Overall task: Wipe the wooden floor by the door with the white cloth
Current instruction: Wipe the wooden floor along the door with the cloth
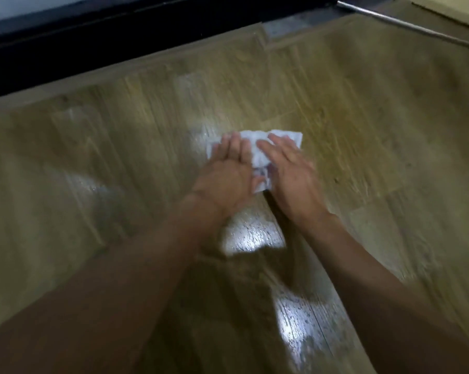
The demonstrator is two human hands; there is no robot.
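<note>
Pressing down, head view: left hand [228,171] & right hand [290,174], fingers straight, lie side by side on the crumpled white cloth [251,136], pinning it to the brown wooden plank floor [336,103], prob. for even pressure. Wet sheen nr wrists. Black door sill [120,36] and thin metal rod [406,25] are well apart from the cloth, neither in the way.

Indoor room, likely a home or flat, seen at floor level next to a doorway. Wood-grain plank floor [363,117] with visible board joints, and glossy patches of reflected light [255,236]. A black threshold [93,44] runs along the top, with a pale panel [25,6] above it. Thin metal strip [406,25] at upper right, beside another floor section. The view is blurred.
</note>
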